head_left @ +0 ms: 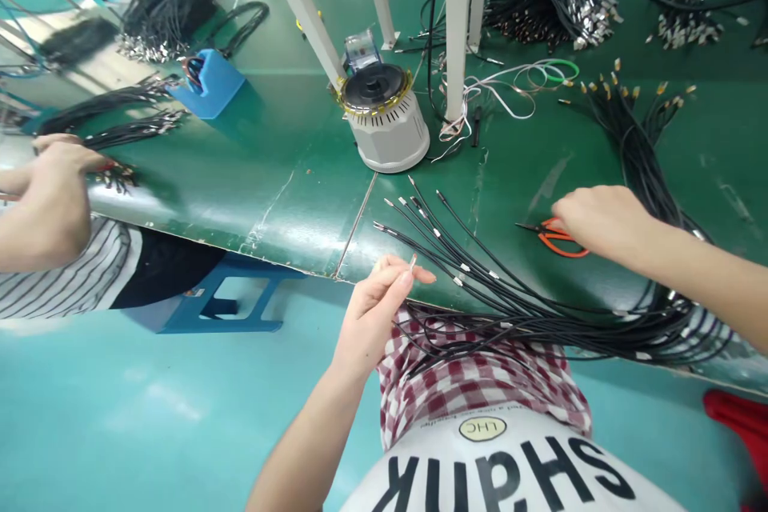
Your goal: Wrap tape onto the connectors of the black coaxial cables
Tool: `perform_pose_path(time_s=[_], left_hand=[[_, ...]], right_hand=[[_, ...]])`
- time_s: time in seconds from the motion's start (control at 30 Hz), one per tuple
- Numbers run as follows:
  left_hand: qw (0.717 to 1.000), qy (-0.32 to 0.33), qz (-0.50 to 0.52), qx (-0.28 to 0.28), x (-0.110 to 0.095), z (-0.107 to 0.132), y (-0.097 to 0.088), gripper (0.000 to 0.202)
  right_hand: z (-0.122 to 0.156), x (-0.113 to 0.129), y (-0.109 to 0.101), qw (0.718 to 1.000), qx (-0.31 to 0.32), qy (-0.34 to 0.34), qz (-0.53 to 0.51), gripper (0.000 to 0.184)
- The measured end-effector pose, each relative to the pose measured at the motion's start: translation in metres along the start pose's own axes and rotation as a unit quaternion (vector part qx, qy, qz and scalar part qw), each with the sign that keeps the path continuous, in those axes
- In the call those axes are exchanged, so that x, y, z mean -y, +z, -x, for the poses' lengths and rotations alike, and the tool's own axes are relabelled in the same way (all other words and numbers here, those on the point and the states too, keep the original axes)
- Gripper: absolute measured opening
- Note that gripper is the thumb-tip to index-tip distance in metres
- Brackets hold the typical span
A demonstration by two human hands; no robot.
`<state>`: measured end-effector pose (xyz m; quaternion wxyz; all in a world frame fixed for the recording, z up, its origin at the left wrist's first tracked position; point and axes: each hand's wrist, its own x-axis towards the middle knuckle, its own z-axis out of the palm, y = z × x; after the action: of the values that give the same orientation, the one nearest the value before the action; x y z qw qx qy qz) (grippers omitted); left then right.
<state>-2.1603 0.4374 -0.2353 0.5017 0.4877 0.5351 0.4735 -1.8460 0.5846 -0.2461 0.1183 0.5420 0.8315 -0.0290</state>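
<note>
Your left hand [373,304] is on your side of the round white machine [391,138], thumb and finger pinched on a small pale bit [413,262], maybe so its tip is easy to see. Your right hand [600,216] is right of the machine, fingers curled at the handles of the orange snips [546,230]; I cannot tell if they grip. The snips lie close by, perhaps for a quick grab. The black cables [600,328] lie between you and the machine, ends fanned toward it, likely so each one can be picked out.
</note>
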Motion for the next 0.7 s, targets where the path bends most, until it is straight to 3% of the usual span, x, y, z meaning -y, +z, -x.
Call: perform_pose_path(time_s=[0.07,0.1,0.17,0.23,0.3,0.37,0.5,0.57,0.6,0.7], left_hand=[[1.0,-0.001,-0.015,0.011,-0.001,0.001,-0.001,0.022],[1.0,-0.012,-0.008,0.019,-0.002,0.002,0.0,0.02],[0.998,-0.049,0.021,0.035,-0.004,0.003,0.003,0.018],[0.993,-0.091,0.055,0.046,-0.004,0.004,0.008,0.019],[0.986,-0.123,0.101,0.052,-0.002,0.005,0.015,0.021],[0.975,-0.145,0.163,0.051,0.004,0.006,0.021,0.025],[0.951,-0.186,0.246,0.032,0.023,0.005,0.028,0.03],[0.949,-0.194,0.249,0.021,0.031,0.0,0.027,0.031],[0.948,-0.194,0.25,0.015,0.033,-0.002,0.027,0.031],[0.947,-0.193,0.258,0.003,0.035,-0.009,0.023,0.033]], right_hand=[[0.005,0.032,-0.022,0.992,-0.018,-0.069,-0.102,0.023],[0.007,0.05,-0.033,0.968,-0.017,-0.13,-0.213,0.023],[0.009,0.084,-0.051,0.885,0.02,-0.199,-0.42,0.029],[0.006,0.11,-0.06,0.806,0.05,-0.233,-0.541,0.031],[0.0,0.126,-0.059,0.761,0.063,-0.256,-0.593,0.025],[-0.006,0.134,-0.051,0.753,0.067,-0.278,-0.593,0.019],[-0.025,0.137,-0.034,0.784,0.091,-0.303,-0.535,0.018],[-0.051,0.132,-0.037,0.789,0.094,-0.269,-0.545,0.019],[-0.069,0.127,-0.043,0.792,0.076,-0.237,-0.558,0.019],[-0.137,0.107,-0.076,0.797,-0.071,-0.108,-0.59,0.018]])
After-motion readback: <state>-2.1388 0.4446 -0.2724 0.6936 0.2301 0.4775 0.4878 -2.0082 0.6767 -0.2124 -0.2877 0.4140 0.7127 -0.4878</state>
